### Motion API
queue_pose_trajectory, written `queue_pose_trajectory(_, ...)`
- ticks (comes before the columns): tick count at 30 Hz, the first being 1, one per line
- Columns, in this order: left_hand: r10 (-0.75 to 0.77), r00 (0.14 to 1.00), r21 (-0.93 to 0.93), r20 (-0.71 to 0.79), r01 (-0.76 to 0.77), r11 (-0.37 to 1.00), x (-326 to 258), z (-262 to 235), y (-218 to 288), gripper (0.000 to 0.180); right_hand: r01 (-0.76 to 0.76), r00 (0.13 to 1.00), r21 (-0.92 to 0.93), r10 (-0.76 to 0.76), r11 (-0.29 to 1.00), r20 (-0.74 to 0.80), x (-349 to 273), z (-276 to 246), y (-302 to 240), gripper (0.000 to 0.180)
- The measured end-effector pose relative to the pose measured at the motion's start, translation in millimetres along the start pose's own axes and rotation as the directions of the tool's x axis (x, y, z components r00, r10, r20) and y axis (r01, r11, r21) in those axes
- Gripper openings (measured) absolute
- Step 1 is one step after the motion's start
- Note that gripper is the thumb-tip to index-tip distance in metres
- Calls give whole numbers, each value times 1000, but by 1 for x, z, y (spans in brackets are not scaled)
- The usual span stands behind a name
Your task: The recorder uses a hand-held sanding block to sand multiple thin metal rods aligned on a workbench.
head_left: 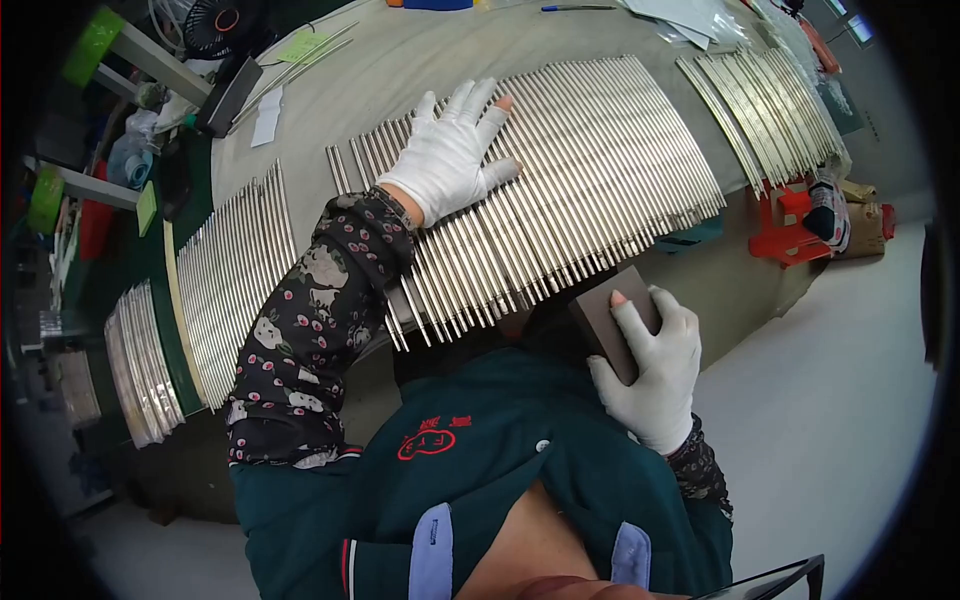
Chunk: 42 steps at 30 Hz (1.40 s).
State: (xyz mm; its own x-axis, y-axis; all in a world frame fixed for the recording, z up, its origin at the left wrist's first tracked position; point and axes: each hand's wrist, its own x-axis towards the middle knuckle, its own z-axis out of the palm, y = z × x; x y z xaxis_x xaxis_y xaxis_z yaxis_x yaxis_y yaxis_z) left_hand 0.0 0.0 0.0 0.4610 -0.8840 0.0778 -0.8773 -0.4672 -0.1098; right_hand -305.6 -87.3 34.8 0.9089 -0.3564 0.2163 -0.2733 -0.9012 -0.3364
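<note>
My left hand [450,150], in a white glove with open fingertips, lies flat with fingers spread on a wide row of thin silver metal rods [590,170] laid side by side on the table. My right hand [652,365], also gloved, grips a brown rectangular block [605,320] close to my body, below the near ends of the rods. My left forearm wears a dark flowered sleeve cover.
More batches of rods lie at the left [235,275], far left [140,365] and upper right [770,110]. A grey-covered table [400,70] holds papers, a pen and a small fan [215,25]. A red stool [790,225] stands at the right, beside pale floor.
</note>
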Motion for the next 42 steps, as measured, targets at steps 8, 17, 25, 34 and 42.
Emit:
queue_pose_trajectory(8, 286, 935, -93, -210, -310, 946, -56, -17, -42, 81, 40, 998, -13, -41, 999, -56, -11, 0, 29, 68)
queue_pose_trajectory(17, 321, 945, -18, -64, -323, 946, -80, 15, -42, 80, 102, 994, -19, -103, 995, -20, -7, 4, 18, 69)
queue_pose_trajectory(25, 110, 975, -255, -194, -158, 954, -47, 19, -59, 81, 566, 821, -64, -569, 822, -56, 8, 24, 9, 73)
queue_pose_trajectory(34, -8, 994, -314, -113, -28, 949, -64, 32, -72, 58, 874, 485, -52, -874, 484, 17, 33, 70, -8, 60)
queue_pose_trajectory(42, 39, 993, -344, -112, -76, 936, -68, 26, -73, 53, 883, 460, -95, -888, 460, -15, 36, 77, -4, 56)
